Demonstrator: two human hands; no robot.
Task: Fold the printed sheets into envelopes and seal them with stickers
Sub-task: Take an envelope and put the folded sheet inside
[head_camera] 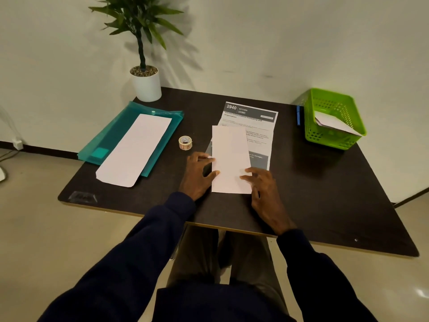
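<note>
1. Two hands rest on the printed sheet point(249, 126), which lies flat on the dark table point(325, 194). Its left part is folded over, blank side up.
2. Left hand point(197, 173): released, thumb and fingertips press the sheet's folded left edge and grasp nothing.
3. Right hand point(264, 189): released, straight fingers lie flat on the sheet's near right corner.
4. Sticker roll point(185, 142): just left of the sheet, not touching it.
5. Further left of the sheet: folded white paper point(134, 149) on a teal folder point(116, 135).
6. Well right of the sheet: green basket point(329, 140) holding paper, with a blue pen point(298, 117) beside it.
</note>
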